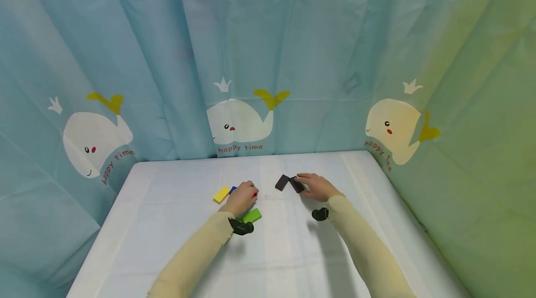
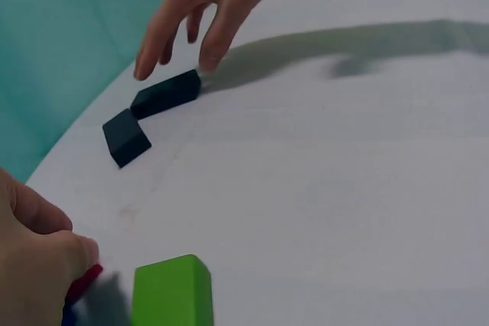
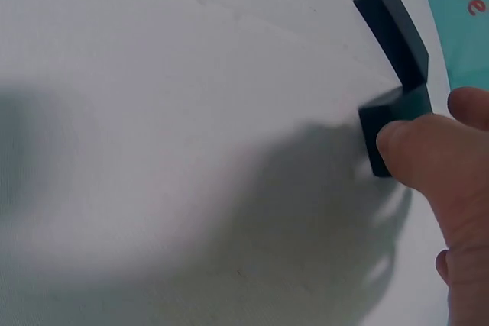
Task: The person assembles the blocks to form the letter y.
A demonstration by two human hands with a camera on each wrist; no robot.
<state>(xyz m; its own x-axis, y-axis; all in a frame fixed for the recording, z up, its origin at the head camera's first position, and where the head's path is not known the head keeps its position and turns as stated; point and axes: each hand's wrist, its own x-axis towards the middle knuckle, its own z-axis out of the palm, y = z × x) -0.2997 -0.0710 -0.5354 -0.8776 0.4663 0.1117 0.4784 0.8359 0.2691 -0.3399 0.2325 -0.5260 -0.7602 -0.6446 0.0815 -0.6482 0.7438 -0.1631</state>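
My left hand [image 1: 240,199] pinches a red block [image 2: 82,283], of which only a small edge shows past the thumb. A blue block [image 1: 232,189] peeks out beside that hand, and a yellow block [image 1: 221,195] lies just to its left. Under the wrist sits a bright green block [image 1: 252,215]. My right hand [image 1: 320,188] hovers with loosely bent, spread fingers at a black block [image 1: 297,185]; the thumb overlaps this block in the right wrist view. A second black block [image 1: 282,182] touches its corner, the two forming an angle.
A white-covered table [image 1: 289,251] carries all the blocks. Behind it hangs a blue curtain [image 1: 318,56] with printed whales, and a greenish curtain side [image 1: 481,158] runs along the right edge. More green shows partly hidden beneath the left wrist.
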